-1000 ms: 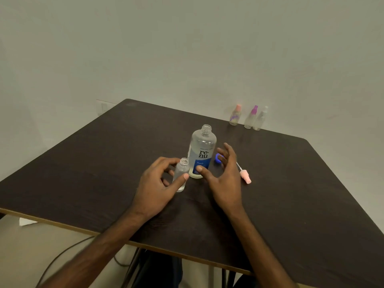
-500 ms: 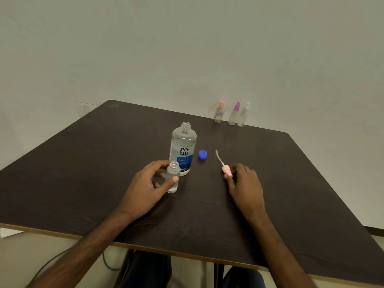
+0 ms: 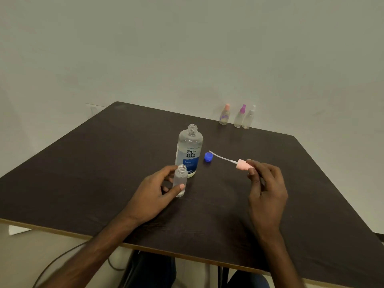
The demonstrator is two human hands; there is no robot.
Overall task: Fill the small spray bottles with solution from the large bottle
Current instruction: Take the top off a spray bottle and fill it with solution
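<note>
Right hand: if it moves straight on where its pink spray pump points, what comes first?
Probably the blue cap, at the tip of the pink spray pump, then the large bottle. The right hand seems lifted, so it could pass above the cap.

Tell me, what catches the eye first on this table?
The open large bottle stands on the dark table, its blue cap just right of it. The left hand grips an uncapped small bottle before it; the right hand holds a pink spray top.

Bare forearms [image 3: 97, 248], dk trousers [image 3: 151, 271].
</note>
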